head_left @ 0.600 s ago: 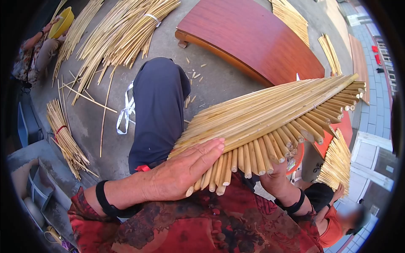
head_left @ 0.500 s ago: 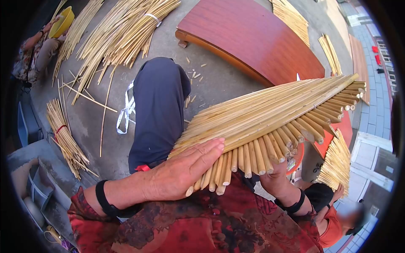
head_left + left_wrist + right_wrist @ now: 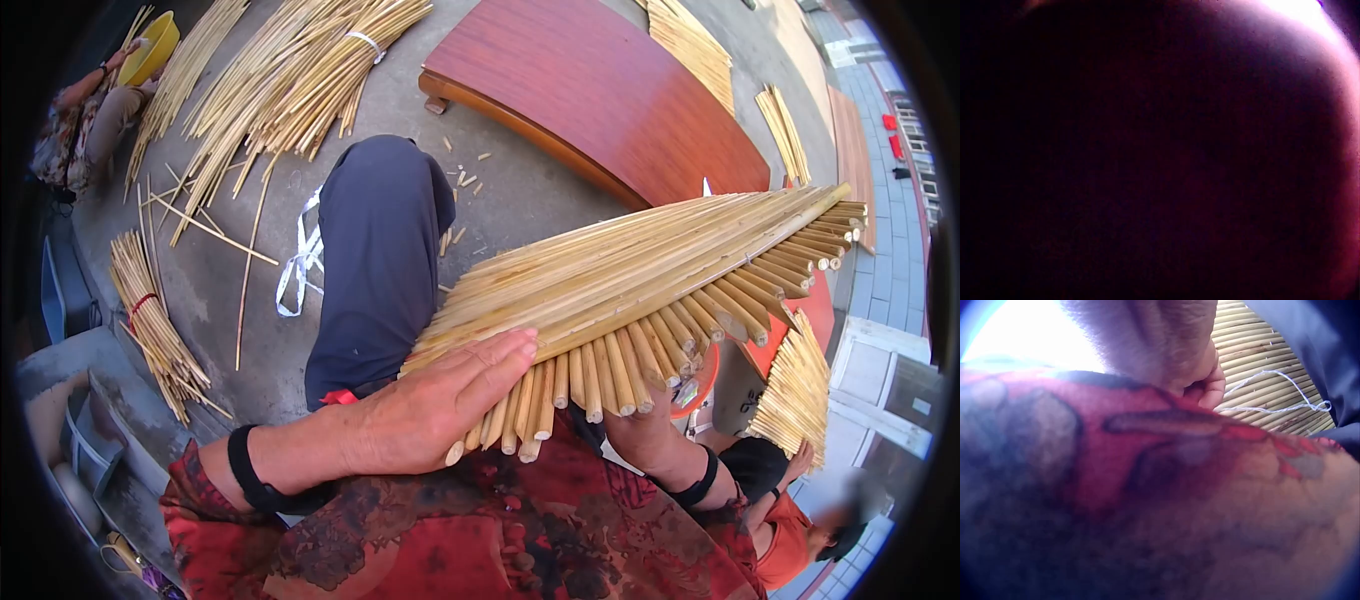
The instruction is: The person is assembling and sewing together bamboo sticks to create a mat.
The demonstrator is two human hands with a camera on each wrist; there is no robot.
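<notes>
Left hand [image 3: 445,405] released, laid flat on ridged mat [image 3: 600,280] of round canes [image 3: 592,380]. Right hand [image 3: 643,428] beneath splayed ends; cannot tell grip.

soft, even daylight fills the head view; its fisheye lens bows the wooden table [image 3: 590,90] near twelve o'clock and blackens the corners. blur veils a person's [image 3: 785,535] head at four o'clock. the left wrist view is almost black, with white glare at one o'clock. the right wrist view burns out at ten o'clock; printed fabric [image 3: 1166,469] is out of focus, the stalk mat [image 3: 1266,359] at one o'clock clearer.
</notes>
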